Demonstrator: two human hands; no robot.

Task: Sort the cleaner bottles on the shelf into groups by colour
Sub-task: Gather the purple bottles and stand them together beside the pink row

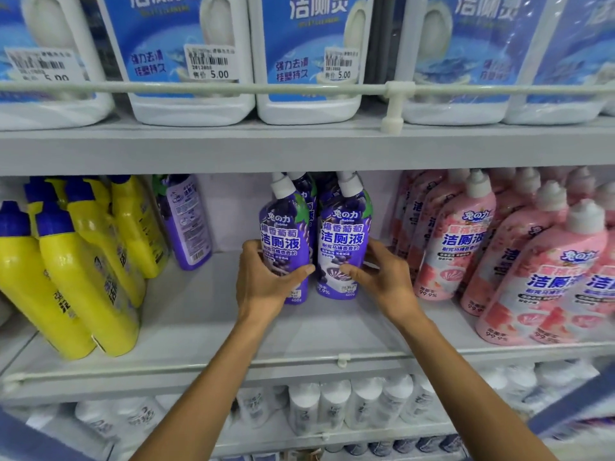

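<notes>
Purple bottles (344, 237) stand gripped by left hand (266, 284) and right hand (382, 279).

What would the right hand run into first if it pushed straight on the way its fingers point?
The right purple bottle, which the right hand grips with fingers aimed left. Pushed on, that bottle would likely meet the left purple bottle, held by the left hand.

the grey middle shelf (199, 314) carries yellow bottles (83, 281) with blue caps leaning at the left. a lone purple bottle (188, 221) is just beside them, back label out. purple bottles (342, 241) cluster upright in the centre, and pink bottles (545, 271) crowd the right. white jugs (189, 108) stand on the upper shelf (233, 148).
</notes>
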